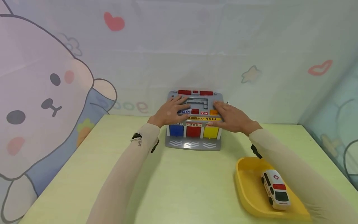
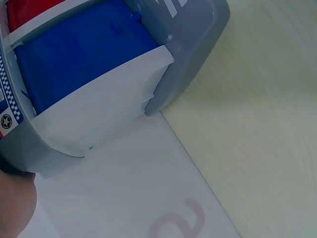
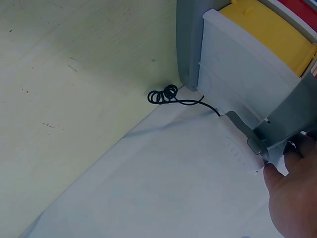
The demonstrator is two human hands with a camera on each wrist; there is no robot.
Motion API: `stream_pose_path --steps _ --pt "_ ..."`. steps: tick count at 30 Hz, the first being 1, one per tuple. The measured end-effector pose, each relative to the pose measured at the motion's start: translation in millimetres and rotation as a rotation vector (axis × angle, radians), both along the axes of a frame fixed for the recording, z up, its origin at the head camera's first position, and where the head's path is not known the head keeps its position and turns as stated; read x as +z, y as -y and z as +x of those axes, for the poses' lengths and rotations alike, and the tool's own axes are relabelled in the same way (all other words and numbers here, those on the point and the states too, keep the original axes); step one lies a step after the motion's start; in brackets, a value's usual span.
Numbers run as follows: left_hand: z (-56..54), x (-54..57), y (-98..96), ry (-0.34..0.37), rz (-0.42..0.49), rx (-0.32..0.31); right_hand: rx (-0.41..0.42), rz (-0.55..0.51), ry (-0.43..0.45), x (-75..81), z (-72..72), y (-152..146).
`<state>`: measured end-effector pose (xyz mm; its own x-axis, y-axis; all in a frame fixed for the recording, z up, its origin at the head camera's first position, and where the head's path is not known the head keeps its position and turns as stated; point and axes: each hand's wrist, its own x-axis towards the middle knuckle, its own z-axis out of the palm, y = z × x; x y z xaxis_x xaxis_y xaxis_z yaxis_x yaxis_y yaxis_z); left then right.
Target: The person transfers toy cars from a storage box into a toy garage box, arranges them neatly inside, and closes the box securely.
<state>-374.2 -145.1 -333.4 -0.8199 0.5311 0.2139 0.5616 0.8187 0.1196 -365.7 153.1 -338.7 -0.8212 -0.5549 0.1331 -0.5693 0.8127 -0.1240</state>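
Note:
A grey toy rescue station (image 1: 197, 100) stands at the back of the table, with a blue door (image 1: 176, 130), a red door (image 1: 193, 132) and a yellow door (image 1: 211, 132) on its front. My left hand (image 1: 170, 112) rests on the left of its roof, fingers spread. On the roof's right side lies my right hand (image 1: 231, 118), its fingers stretched out. The doors look closed. In the right wrist view, a black coiled cord (image 3: 163, 95) runs to a small grey-and-white piece (image 3: 242, 144) at the station's side, close to the right hand.
At the front right sits a yellow tray (image 1: 246, 186) holding a white toy ambulance (image 1: 275, 189); my right forearm passes over the tray's edge. A printed cloth (image 1: 179, 56) hangs right behind the station. The pale green table (image 1: 179, 186) stretches out in front.

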Motion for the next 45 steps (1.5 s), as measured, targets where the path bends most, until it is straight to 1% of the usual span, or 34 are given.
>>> stream_pose_path --steps 8,13,18,22,26,32,45 --pt "-0.5 -4.9 -1.4 0.035 0.022 -0.009 -0.010 -0.009 0.025 -2.3 -0.8 0" --pt "-1.2 -2.8 -3.2 0.034 0.039 -0.004 -0.006 -0.017 0.034 0.7 -2.2 -3" --pt "-0.9 -1.6 -5.6 0.046 0.036 -0.009 0.029 -0.014 0.049 -0.5 -0.1 -9" --pt "-2.4 -2.7 -6.9 0.043 0.037 -0.009 0.073 -0.027 0.022 -3.2 2.8 -13" --pt "-2.2 -2.6 -6.1 0.045 0.042 -0.003 0.095 -0.017 0.013 -3.4 3.9 -14" --pt "-2.1 -4.0 -5.5 0.040 0.049 -0.002 0.074 0.000 0.035 -2.1 4.7 -13" --pt "-4.2 -4.4 -7.5 0.038 0.062 -0.006 0.047 -0.003 0.036 -3.0 4.3 -11"
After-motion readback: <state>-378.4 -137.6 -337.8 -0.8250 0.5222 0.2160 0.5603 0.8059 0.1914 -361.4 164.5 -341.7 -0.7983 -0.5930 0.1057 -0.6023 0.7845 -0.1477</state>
